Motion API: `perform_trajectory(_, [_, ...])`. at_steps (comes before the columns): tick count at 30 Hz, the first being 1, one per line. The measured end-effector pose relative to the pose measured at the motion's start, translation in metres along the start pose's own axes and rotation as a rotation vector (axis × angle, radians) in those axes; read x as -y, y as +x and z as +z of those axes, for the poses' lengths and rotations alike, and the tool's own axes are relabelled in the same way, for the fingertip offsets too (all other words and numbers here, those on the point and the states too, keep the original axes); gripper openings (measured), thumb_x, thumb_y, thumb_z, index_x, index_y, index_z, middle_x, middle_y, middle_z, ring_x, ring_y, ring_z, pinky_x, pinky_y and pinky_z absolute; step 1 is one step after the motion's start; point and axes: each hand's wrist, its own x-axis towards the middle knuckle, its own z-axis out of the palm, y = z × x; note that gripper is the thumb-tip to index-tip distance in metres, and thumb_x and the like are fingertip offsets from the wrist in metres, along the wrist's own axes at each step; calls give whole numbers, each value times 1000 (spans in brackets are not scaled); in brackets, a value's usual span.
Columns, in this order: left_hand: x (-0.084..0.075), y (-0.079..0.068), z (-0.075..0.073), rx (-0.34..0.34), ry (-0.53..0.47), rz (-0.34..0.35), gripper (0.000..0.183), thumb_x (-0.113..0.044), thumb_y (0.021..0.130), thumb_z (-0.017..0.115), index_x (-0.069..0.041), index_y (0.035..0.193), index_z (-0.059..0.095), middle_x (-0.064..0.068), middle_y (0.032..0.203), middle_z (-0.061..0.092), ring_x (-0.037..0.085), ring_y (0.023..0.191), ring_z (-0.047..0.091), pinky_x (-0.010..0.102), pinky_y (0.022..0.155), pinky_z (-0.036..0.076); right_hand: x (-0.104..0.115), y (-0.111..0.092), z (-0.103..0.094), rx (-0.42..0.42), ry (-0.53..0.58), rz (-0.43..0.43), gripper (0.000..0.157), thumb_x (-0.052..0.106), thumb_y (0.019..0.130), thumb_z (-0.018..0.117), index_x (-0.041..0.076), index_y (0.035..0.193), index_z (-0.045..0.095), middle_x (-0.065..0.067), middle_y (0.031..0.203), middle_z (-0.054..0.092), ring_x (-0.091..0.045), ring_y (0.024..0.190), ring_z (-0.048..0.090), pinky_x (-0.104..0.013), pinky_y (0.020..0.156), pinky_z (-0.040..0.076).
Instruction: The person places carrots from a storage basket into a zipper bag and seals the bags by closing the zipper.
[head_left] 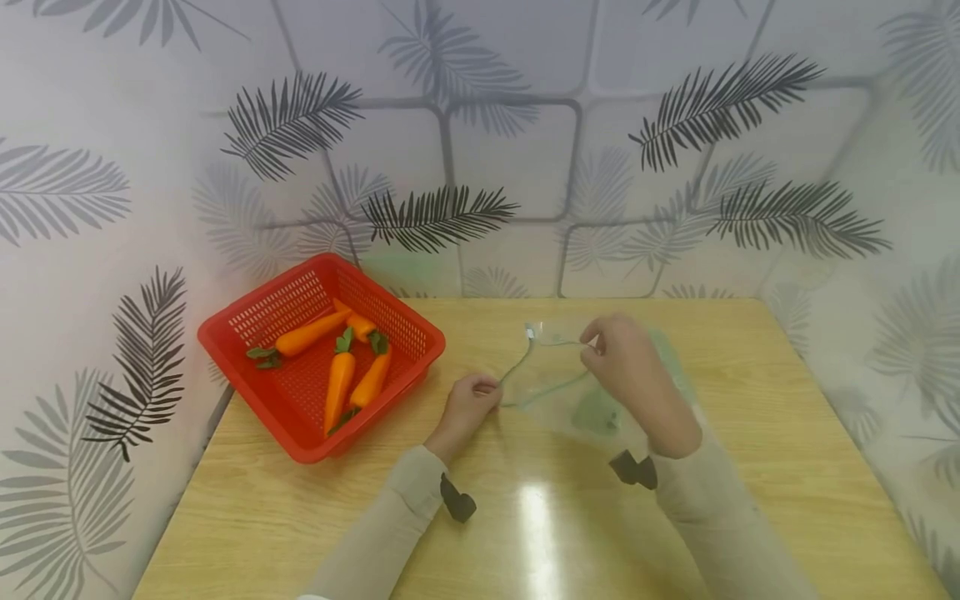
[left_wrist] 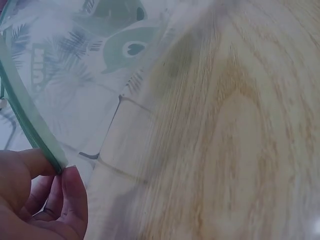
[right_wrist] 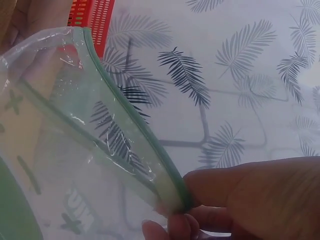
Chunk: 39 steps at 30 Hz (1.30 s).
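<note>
A clear zip bag (head_left: 598, 410) with green prints and a green zip edge spans the gap between both hands above the table. Its mouth is spread, with the two zip edges apart in the head view. My left hand (head_left: 468, 407) pinches one end of the zip edge between thumb and fingers, also plain in the left wrist view. On the other side, my right hand (head_left: 628, 362) pinches the green zip edge (right_wrist: 142, 127) with thumb and fingertips. The bag's body slopes toward the right forearm, which partly hides it.
At the left of the wooden table (head_left: 765, 492) stands a red perforated basket (head_left: 258, 410). Several orange carrots (head_left: 340, 382) with green tops lie inside it. Leaf-patterned white sheeting (head_left: 517, 158) rises behind the table and along its sides.
</note>
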Motion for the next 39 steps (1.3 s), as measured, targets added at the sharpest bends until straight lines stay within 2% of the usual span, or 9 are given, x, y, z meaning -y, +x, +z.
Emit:
perform_trajectory(7, [-11,-8,5,120,47,60,22,-10,88,62,2,107,60,11,95,61,15,78,59,33,73,53,3,-7,-1,75,6,43,19,5,84,57,-4,99,63,-8,76,56,-20,65,51,-32,57,45])
perform_trajectory(14, [-38,-24,5,195,9,75,23,-4,90,57,11,108,56,24,98,59,23,79,59,48,80,50,-2,-9,9,127,27,54,20,6,86,57,-5,102,62,-8,74,56,-18,60,50,-29,56,45])
perform_trajectory(17, [-32,-21,7,190,-4,65,23,-6,91,58,9,108,56,22,98,61,18,78,59,49,81,50,-4,-8,13,123,32,60,22,5,85,55,-6,103,62,-8,73,58,-16,55,49,-29,54,45])
perform_trajectory(20, [-19,-15,9,161,-4,39,23,-11,90,60,5,107,59,16,97,62,16,81,60,45,80,51,-5,-7,16,122,28,73,25,5,85,53,-7,105,61,-8,70,57,-15,50,47,-28,50,43])
perform_trajectory(24, [-10,-14,10,126,30,2,22,-16,90,62,0,105,61,8,95,63,17,84,61,35,77,52,-6,-10,17,57,-5,45,25,4,85,52,-8,104,62,-10,76,56,-18,59,48,-29,53,43])
perform_trajectory(27, [-5,-15,8,118,81,-11,18,-17,90,62,-3,101,62,5,91,63,15,81,60,29,72,52,-6,-12,17,-70,-48,-39,21,1,84,53,-8,99,64,-11,79,54,-20,65,47,-29,54,43])
perform_trajectory(31, [-1,-16,6,115,158,3,14,-17,89,62,-5,97,63,2,84,62,12,74,58,26,67,50,-5,-13,16,-228,-75,-154,18,-4,80,53,-7,93,65,-10,74,52,-19,61,44,-27,49,40])
perform_trajectory(34, [-1,-18,5,107,199,17,13,-17,89,63,-6,95,64,2,81,62,12,71,57,26,65,49,-4,-12,15,-266,-64,-179,18,-4,78,53,-6,91,65,-8,72,50,-18,61,42,-26,48,39])
perform_trajectory(39, [-1,-19,4,102,217,27,12,-16,89,62,-6,95,64,2,79,62,12,70,58,26,65,50,-4,-12,18,-254,-73,-178,17,-3,78,55,-6,91,66,-9,73,52,-19,62,46,-26,50,42])
